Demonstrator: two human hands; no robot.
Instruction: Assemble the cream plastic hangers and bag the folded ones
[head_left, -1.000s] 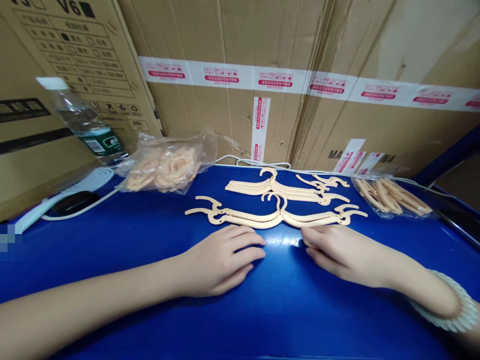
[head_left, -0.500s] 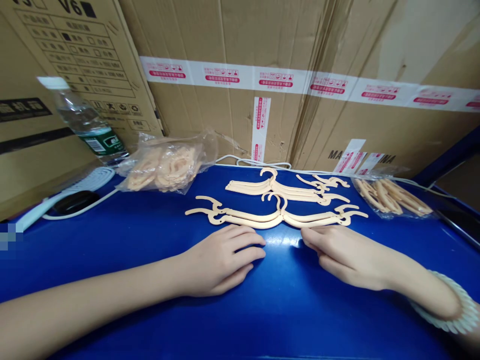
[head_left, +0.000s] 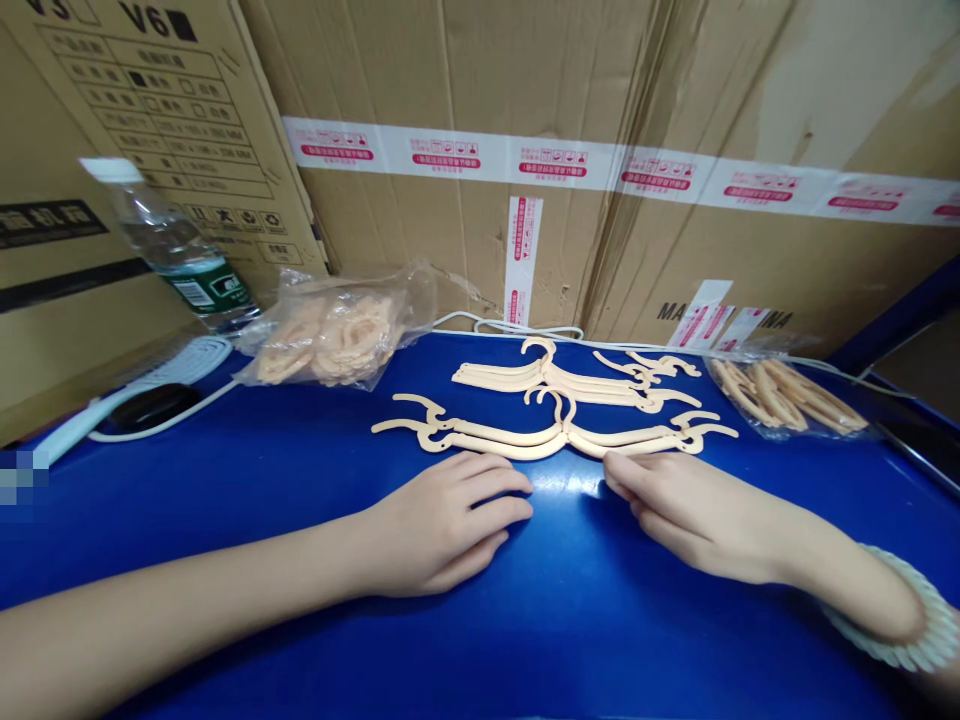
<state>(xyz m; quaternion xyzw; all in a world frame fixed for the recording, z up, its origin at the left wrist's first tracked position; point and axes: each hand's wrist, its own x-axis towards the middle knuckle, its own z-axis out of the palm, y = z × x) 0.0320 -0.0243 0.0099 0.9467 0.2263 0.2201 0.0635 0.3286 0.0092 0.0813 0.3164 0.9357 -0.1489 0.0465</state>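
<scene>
Two beige folding clothes hangers (head_left: 517, 449) lie spread close together on the blue table, their hooks pointing away from me. My left hand (head_left: 454, 520) rests palm down just in front of their left arm, fingers loosely spread and holding nothing. Near the right arm of the front hanger lies my right hand (head_left: 694, 515), its fingers loosely bent and its fingertips close to the hanger's lower edge. Nothing shows in that hand, though its palm side is hidden. Behind these stands a stack of beige hanger parts (head_left: 499, 377) with a hook, its right end carrying a curved end piece.
Loose curved pieces (head_left: 660, 366) lie at the back. A plastic bag of small beige parts (head_left: 337, 335) sits back left, another bag of long parts (head_left: 787, 395) at right. A water bottle (head_left: 176, 250), white brush (head_left: 165, 370), cable (head_left: 510, 325) and cardboard boxes (head_left: 420, 60) border the table.
The whole view has shifted very slightly. Both hands and the hangers keep their places relative to each other.
</scene>
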